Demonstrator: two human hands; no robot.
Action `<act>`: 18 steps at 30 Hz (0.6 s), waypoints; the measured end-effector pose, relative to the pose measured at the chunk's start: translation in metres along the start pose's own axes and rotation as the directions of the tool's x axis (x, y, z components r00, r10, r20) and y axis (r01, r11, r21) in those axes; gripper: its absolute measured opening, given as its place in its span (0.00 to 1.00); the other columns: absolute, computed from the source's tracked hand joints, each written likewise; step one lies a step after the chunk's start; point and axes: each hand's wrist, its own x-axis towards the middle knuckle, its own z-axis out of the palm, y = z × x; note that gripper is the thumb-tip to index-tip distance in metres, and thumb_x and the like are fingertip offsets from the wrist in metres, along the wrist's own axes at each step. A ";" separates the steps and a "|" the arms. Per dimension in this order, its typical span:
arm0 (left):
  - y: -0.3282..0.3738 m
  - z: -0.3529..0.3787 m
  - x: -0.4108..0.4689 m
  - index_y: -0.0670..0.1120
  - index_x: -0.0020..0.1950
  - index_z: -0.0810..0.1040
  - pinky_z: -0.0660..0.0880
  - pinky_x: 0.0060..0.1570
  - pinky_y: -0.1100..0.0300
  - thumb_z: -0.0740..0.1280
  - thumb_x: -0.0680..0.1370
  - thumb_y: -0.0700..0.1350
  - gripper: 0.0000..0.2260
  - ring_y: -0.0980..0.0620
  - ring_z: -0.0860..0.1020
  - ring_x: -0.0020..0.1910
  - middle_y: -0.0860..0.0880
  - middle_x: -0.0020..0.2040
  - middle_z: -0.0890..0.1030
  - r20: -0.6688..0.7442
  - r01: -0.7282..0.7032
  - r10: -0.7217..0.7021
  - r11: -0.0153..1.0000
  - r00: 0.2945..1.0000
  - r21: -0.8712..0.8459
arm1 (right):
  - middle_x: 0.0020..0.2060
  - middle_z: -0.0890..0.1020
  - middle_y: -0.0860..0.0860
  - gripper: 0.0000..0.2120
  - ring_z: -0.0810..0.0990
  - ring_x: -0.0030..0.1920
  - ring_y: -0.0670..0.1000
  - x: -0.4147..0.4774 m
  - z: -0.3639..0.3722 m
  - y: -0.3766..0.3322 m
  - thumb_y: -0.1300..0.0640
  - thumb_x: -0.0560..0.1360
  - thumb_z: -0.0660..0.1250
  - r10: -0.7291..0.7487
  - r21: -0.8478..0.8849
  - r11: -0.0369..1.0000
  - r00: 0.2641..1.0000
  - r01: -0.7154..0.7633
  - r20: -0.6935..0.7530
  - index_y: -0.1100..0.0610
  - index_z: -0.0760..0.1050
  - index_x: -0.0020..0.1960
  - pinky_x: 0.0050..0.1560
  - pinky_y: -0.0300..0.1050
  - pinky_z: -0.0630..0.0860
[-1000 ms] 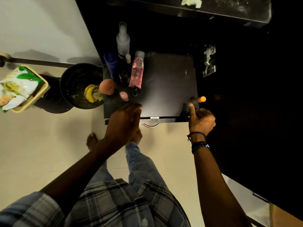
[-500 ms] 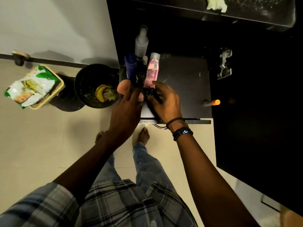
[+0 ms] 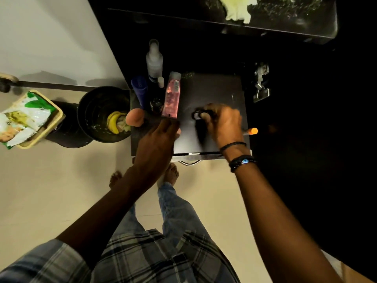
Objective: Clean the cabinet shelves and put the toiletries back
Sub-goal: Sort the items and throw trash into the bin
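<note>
A dark cabinet shelf carries toiletries along its left side: a clear spray bottle, a blue tube, a pink bottle, a small dark jar and a peach makeup sponge. My right hand is over the middle of the shelf, closed around a small dark bottle, blurred by motion. My left hand rests at the front left of the shelf, just below the pink bottle, palm down; what lies under it is hidden. An orange-capped tube lies at the shelf's right edge.
A black bin with a banana peel stands left of the shelf, beside a yellow basket holding a packet. A yellowish cloth lies on the dark counter above. A door hinge is at the right. My bare feet stand on the pale floor.
My right hand left the orange-capped tube at the right edge, reached the bottles at left, took a small dark bottle and carried it right to mid-shelf. My left hand stayed at the front left.
</note>
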 end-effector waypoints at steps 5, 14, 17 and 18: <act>0.041 0.031 0.044 0.44 0.58 0.76 0.78 0.35 0.51 0.71 0.71 0.36 0.17 0.40 0.80 0.43 0.41 0.53 0.78 0.043 -0.025 0.027 0.998 0.999 -0.063 | 0.43 0.84 0.60 0.07 0.83 0.45 0.60 0.016 -0.049 0.053 0.62 0.72 0.70 0.198 -0.226 0.955 0.980 -0.192 0.005 0.57 0.82 0.49 0.45 0.50 0.82; 0.101 0.063 0.114 0.44 0.54 0.77 0.75 0.47 0.48 0.65 0.74 0.35 0.10 0.38 0.78 0.50 0.43 0.54 0.78 0.042 0.009 0.002 0.965 0.999 -0.262 | 0.53 0.80 0.62 0.15 0.79 0.54 0.63 0.025 -0.065 0.070 0.64 0.70 0.73 0.278 -0.471 0.869 0.936 -0.150 0.214 0.60 0.78 0.57 0.53 0.51 0.78; 0.111 0.066 0.124 0.43 0.49 0.76 0.74 0.43 0.50 0.64 0.73 0.34 0.07 0.39 0.78 0.47 0.43 0.50 0.78 0.036 -0.024 0.035 0.963 0.999 -0.269 | 0.52 0.80 0.61 0.12 0.79 0.53 0.62 0.026 -0.063 0.072 0.65 0.73 0.69 0.265 -0.469 0.873 0.939 -0.137 0.219 0.60 0.78 0.56 0.52 0.50 0.77; 0.114 0.066 0.127 0.43 0.47 0.76 0.73 0.42 0.51 0.64 0.74 0.34 0.06 0.39 0.77 0.46 0.43 0.49 0.78 0.037 -0.026 0.037 0.964 0.999 -0.265 | 0.52 0.80 0.61 0.11 0.79 0.53 0.62 0.026 -0.062 0.071 0.65 0.74 0.68 0.259 -0.475 0.870 0.942 -0.132 0.213 0.60 0.78 0.56 0.52 0.50 0.76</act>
